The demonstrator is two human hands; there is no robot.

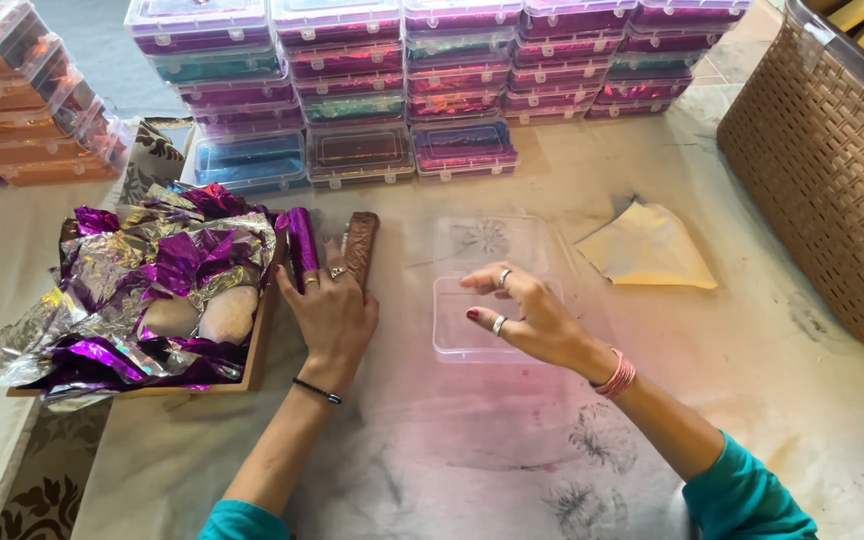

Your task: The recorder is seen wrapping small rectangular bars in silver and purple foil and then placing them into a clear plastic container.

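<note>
My left hand (pixel 330 312) rests on the table beside a wooden tray (pixel 256 345), fingers touching a brown patterned bar (pixel 361 243) and a purple foil-wrapped bar (pixel 301 243). My right hand (pixel 532 315) hovers with fingers spread over an open clear plastic box (pixel 457 330), whose lid (pixel 492 243) lies flat behind it. It holds nothing. The tray holds crumpled purple and silver foil (pixel 142 275) and two pale rounded lumps (pixel 202 316).
Stacks of clear boxes with colourful foil contents (pixel 422 80) line the back of the table. More orange-filled boxes (pixel 22 110) stand at the far left. A brown woven basket (pixel 832 170) stands at the right. A yellow cloth (pixel 647 248) lies near it.
</note>
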